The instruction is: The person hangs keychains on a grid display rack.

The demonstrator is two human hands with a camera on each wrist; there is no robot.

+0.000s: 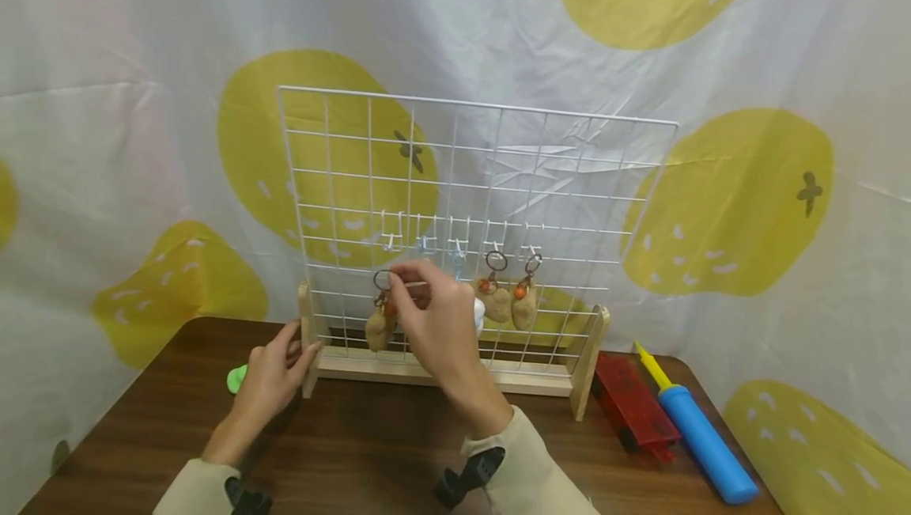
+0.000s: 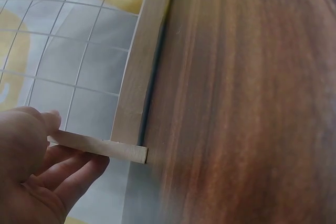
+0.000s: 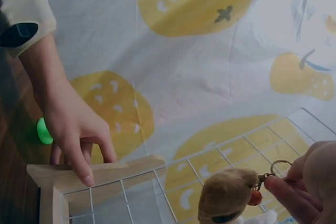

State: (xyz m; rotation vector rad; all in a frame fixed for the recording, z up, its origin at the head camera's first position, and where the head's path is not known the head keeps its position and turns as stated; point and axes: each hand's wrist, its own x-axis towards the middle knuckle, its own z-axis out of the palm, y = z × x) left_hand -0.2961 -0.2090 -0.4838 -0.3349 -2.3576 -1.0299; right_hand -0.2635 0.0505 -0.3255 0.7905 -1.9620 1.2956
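My right hand [image 1: 441,317] pinches a keychain [image 1: 377,331] near its metal ring. The keychain has a tan plush charm and a small orange bead, seen also as a plush charm [image 3: 224,195] in the right wrist view. It hangs in front of a white wire grid rack [image 1: 455,183]. My left hand [image 1: 274,372] grips the wooden side post [image 2: 100,146] of the rack's stand between thumb and fingers. Two similar keychains, a round tan one [image 1: 500,305] and a longer one [image 1: 524,309], hang from hooks at the right. A white charm [image 1: 479,316] is partly hidden behind my right hand.
White hooks [image 1: 390,243] line the grid's middle. Right of the stand lie a red translucent object [image 1: 633,404] and a blue hand pump [image 1: 708,444] with a yellow nozzle. A green object [image 1: 236,379] lies by my left hand. A fruit-print curtain [image 1: 498,24] hangs behind.
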